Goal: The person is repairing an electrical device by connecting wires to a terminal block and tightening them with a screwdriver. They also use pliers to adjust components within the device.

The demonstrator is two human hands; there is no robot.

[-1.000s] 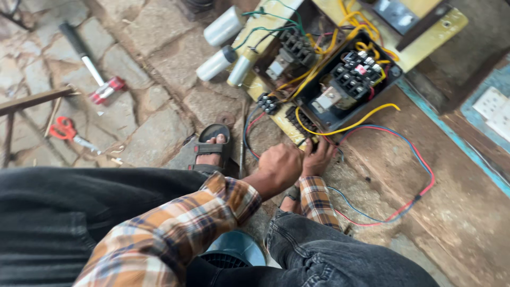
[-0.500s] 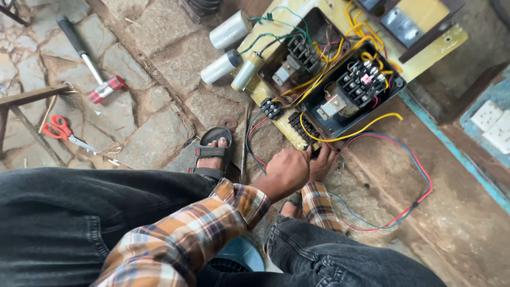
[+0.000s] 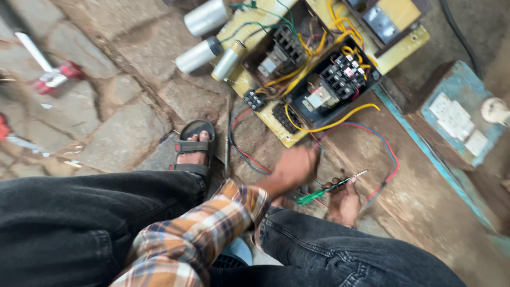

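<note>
**Ravi:** While the left hand point(image 3: 289, 170) is blurred like that, can you tell what it grips?

**Meena:** Not really. It hovers just below the lower edge of the yellow electrical panel board point(image 3: 265, 114), fingers curled, near the loose red and blue wires point(image 3: 390, 159); whether it pinches one I cannot tell. The right hand point(image 3: 344, 201) is plainer: it lies palm up, low beside the knee of the black jeans, fingers closed loosely around the green-handled slim metal screwdriver point(image 3: 329, 187).

**Ravi:** Which way does the screwdriver lie?

**Meena:** Its long axis runs nearly level, tilted slightly upward to the right. The green handle sits at the lower left, between the two hands, and the bare metal tip points up and right toward the red wire loop, not at the panel.

**Ravi:** How should it be handled well?

**Meena:** I would judge it wise to grip firmly on the insulated handle only, keep fingers off the shaft, and steady the wire before bringing the tip near the black terminal block point(image 3: 284, 118).

**Ravi:** Anything else close by?

**Meena:** A sandalled foot point(image 3: 194, 151) on the stone paving.
</note>
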